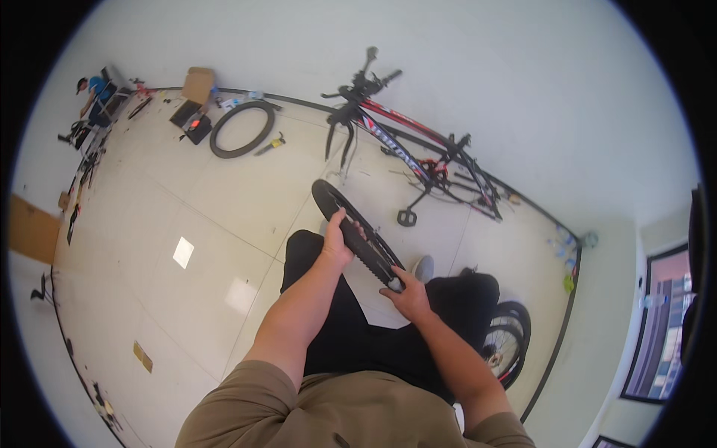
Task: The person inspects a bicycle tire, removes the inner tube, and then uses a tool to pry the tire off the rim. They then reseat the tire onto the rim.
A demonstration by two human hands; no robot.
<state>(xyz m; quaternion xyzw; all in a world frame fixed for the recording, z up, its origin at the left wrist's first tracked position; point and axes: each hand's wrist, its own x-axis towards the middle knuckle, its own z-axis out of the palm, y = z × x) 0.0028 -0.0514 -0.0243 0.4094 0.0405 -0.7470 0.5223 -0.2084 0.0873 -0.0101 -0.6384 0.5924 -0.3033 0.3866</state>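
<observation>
A black knobby bicycle tire [351, 237] is tilted between my knees, seen nearly edge-on. My left hand [340, 237] wraps around its near side about midway along. Lower down, my right hand [409, 296] grips the end closest to my right knee, with something small and whitish showing by the fingers. Whether a rim sits inside the tire is hard to make out. Beyond it, a black and red bicycle frame [399, 145] without wheels leans against the wall, its pedal [406, 217] near the tire's far side.
Beside my right leg lie bicycle wheels [508, 345]. Along the wall at the far left are a loose tire [216, 142], a yellow-handled tool [272, 144], an open black case [191, 122] and a cardboard box [199, 85]. A person in blue [97, 93] works in the far left corner.
</observation>
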